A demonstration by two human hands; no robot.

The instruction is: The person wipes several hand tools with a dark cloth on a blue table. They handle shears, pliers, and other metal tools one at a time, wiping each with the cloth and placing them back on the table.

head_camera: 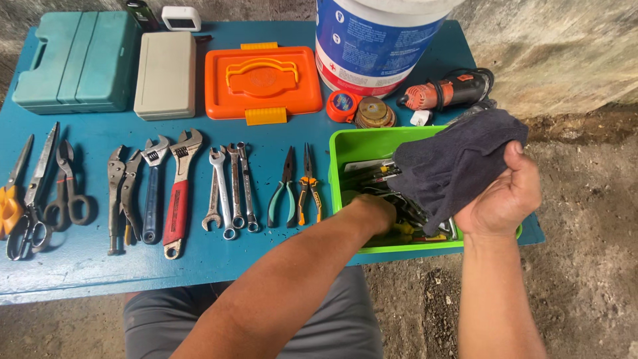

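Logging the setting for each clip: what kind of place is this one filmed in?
Probably a makeshift outdoor or rough-floored work spot. A blue table stands on bare dirt, with wrenches and pliers in rows. The left hand reaches into a green bin; the right hand holds a dark cloth.

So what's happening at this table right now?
A person sits at a blue table laid out with tools. The right hand holds a dark cloth over a green bin full of tools. The left hand reaches down into that bin, its fingers hidden among the contents. Wrenches, pliers and scissors lie in a neat row to the left, with closed cases behind them and a white bucket at the back.
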